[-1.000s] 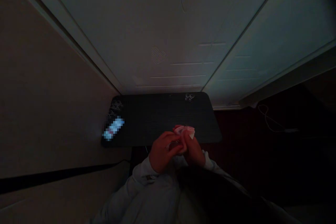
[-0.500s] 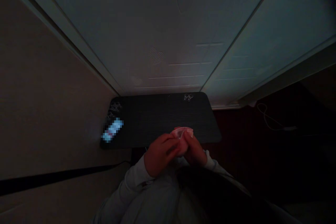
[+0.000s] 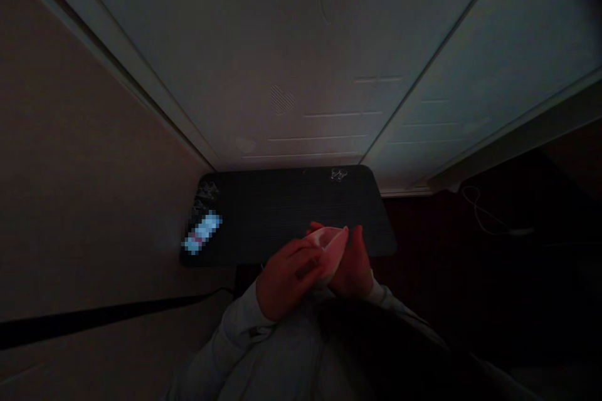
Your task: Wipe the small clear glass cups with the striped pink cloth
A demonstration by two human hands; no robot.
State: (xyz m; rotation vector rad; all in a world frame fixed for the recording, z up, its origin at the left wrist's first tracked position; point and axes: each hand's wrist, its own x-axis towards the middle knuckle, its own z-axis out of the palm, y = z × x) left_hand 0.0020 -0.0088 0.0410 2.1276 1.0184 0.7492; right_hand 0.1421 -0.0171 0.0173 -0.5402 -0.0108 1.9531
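Note:
A small, soft, pale pouch (image 3: 333, 257), tinted pink in the dim light, is between my two hands above the front edge of the dark table. Its top gapes, with a pointed corner at the upper right. My left hand (image 3: 286, 276) grips it from the left, fingers curled over its near side. My right hand (image 3: 355, 266) supports it from behind and the right, a fingertip at the pointed corner. The right thumb stands up, apart from the pouch. What the pouch contains is too dark to make out.
On the small black table (image 3: 268, 207) lie a lit, blurred-out phone-like object (image 3: 202, 233), a clear crumpled-looking bunch (image 3: 207, 191) and small clear rings (image 3: 338, 174). A pale panelled door (image 3: 291, 50) rises behind. A white cable (image 3: 484, 216) lies at right; a black strap (image 3: 117, 313) crosses at left.
My right thumb has lifted off the pouch and now points up. The pouch's mouth has spread wider, its right corner standing more pointed. My left hand has barely moved.

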